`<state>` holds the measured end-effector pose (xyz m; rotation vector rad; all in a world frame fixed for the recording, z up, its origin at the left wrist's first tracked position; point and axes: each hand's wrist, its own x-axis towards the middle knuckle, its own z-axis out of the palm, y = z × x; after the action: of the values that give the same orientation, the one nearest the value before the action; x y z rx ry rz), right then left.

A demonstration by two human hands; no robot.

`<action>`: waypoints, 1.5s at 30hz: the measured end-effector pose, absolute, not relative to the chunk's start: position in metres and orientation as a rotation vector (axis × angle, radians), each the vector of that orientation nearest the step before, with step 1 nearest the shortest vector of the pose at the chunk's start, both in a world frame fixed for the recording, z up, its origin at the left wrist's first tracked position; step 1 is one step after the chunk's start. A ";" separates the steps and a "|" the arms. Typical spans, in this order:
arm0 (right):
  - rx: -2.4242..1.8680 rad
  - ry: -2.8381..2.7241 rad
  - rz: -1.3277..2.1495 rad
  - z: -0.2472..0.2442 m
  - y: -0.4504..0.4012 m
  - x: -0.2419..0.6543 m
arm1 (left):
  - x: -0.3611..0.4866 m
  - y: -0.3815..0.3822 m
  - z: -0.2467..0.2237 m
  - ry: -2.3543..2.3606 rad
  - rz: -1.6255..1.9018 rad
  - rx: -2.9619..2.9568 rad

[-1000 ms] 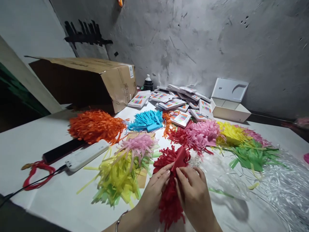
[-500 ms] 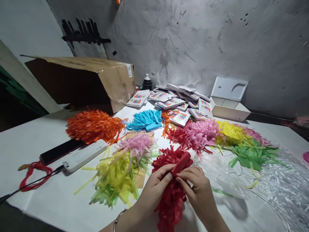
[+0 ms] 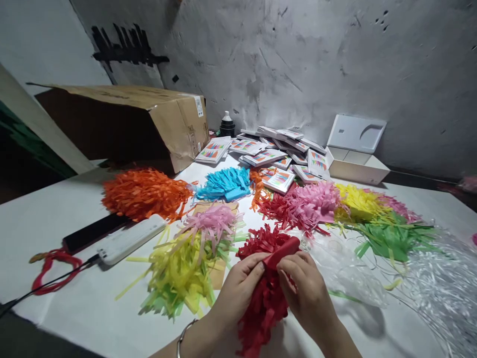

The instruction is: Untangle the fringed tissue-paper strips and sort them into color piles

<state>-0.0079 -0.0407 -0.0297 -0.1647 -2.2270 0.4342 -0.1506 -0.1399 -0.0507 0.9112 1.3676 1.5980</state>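
Red fringed tissue paper (image 3: 263, 303) hangs below my hands, with more of its fringe spread on the table above them. Its unfringed middle forms a rolled band, pointing to the upper right. My left hand (image 3: 248, 278) pinches the left side of this band between thumb and fingers. On the right, my right hand (image 3: 305, 283) has its fingers closed on the band's lower edge; its thumb is partly hidden. Yellow and green fringed paper (image 3: 181, 273) lies left of my hands, with a pale pink bunch (image 3: 216, 221) just above it.
Orange (image 3: 147, 194), blue (image 3: 225, 184), pink (image 3: 313, 204) and green (image 3: 398, 238) bunches lie around. Behind stand a cardboard box (image 3: 186, 127), a pile of flat boxes (image 3: 264, 156) and an open white box (image 3: 357, 169). A white power bank (image 3: 130, 241) and silver strands (image 3: 443, 293) flank the sides.
The rolled red band has tilted flatter toward the right. My right hand has turned slightly, its fingers curled more around the paper's edge. My left hand holds nearly the same place.
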 end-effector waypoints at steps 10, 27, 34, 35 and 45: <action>-0.226 -2.302 0.135 -0.031 -0.046 -0.012 | -0.149 -0.140 -0.053 1.517 1.568 1.097; -0.709 -2.130 1.106 -0.031 -0.045 -0.007 | -0.151 -0.144 -0.040 2.022 1.596 1.818; -0.858 -2.033 0.872 -0.033 -0.035 0.005 | -0.156 -0.151 -0.035 1.800 1.667 2.144; -0.826 -2.085 0.810 -0.033 -0.037 0.005 | -0.157 -0.152 -0.035 1.769 1.650 2.207; -1.049 -2.006 0.399 -0.033 0.012 0.044 | -0.183 -0.153 -0.028 1.607 2.037 1.635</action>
<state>0.0438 0.0117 -0.0333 -1.0491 -2.0061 0.3993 -0.1833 -0.1534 -0.0277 1.6352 1.6072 2.0371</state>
